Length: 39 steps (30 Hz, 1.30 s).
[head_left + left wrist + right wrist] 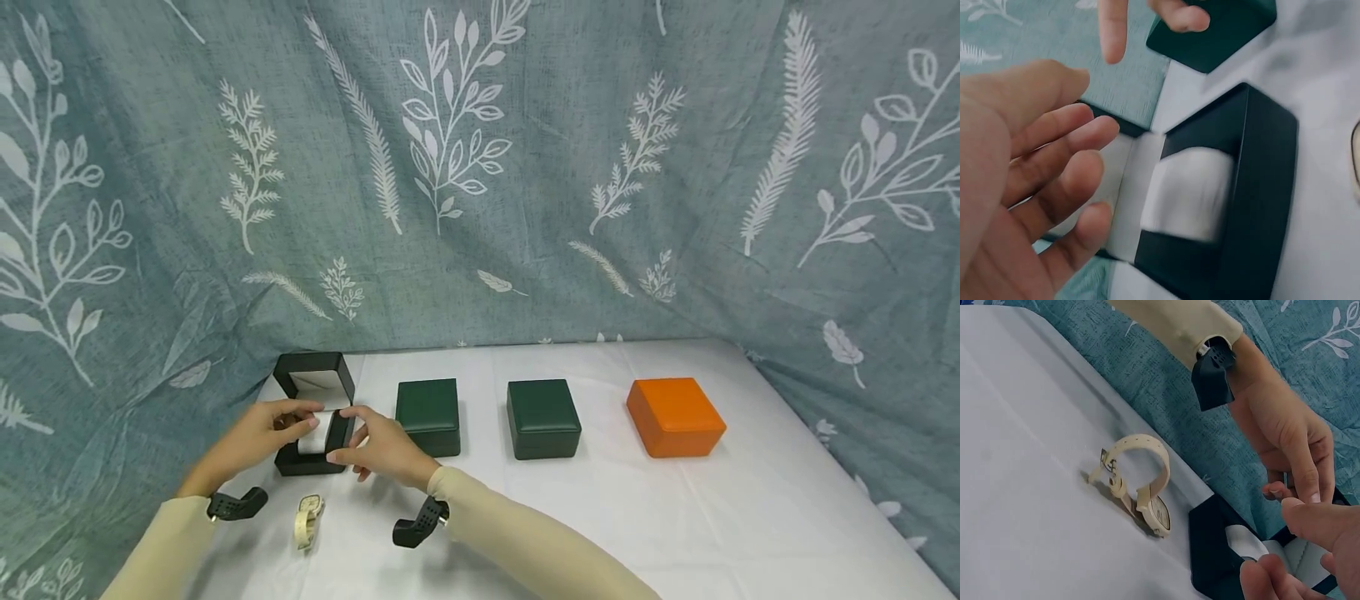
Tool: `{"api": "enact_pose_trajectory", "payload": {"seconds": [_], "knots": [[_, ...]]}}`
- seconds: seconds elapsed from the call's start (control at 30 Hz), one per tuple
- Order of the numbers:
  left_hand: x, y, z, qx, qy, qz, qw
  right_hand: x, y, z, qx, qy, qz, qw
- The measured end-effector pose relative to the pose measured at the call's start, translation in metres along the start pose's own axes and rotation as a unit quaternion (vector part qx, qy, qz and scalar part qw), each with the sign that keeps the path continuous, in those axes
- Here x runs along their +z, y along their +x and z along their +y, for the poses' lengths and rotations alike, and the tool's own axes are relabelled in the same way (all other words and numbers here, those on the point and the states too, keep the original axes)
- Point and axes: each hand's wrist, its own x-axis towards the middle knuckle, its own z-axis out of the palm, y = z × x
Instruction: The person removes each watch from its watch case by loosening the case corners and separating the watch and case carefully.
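A black watch box [311, 468] stands with its lid [313, 363] raised at the left of the white table. The white cushion [1188, 194] sits inside it, a little blurred. My left hand [273, 429] hovers over the box, fingers loosely bent and apart from the cushion in the left wrist view. On the box's right side is my right hand [382, 442], its thumb and fingers spread with nothing between them. In front of the box lies a cream-strapped watch [1159, 515], its strap buckled into a loop.
Two dark green boxes [427, 408] [543, 412] and an orange box [675, 412] stand lidded in a row to the right. A teal leaf-patterned cloth [480, 275] hangs behind the white-covered table [615, 508].
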Motion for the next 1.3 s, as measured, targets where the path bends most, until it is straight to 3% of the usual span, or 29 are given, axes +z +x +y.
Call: {"api": "enact_pose_trajectory", "payload": {"seconds": [0.17,0.4,0.7,0.9,1.3], "knots": [[0.01,0.003,0.008,0.035,0.028,0.032,0.9985,-0.013,-0.006,0.002,-0.013,-0.012,0.007,1.0],[0.022,0.007,0.024,0.045,0.049,0.064,0.9957,-0.031,-0.015,0.0,-0.03,-0.026,0.013,0.999],[0.04,0.013,0.036,0.068,0.058,0.069,0.9936,-0.053,-0.026,0.001,-0.052,-0.038,0.022,0.998],[0.05,0.017,0.043,0.085,0.039,0.062,0.9937,-0.066,-0.03,0.005,-0.065,-0.047,0.025,0.996],[0.064,0.023,0.054,0.06,0.041,0.066,0.9952,-0.084,-0.041,0.014,-0.077,-0.089,0.022,0.993]]}}
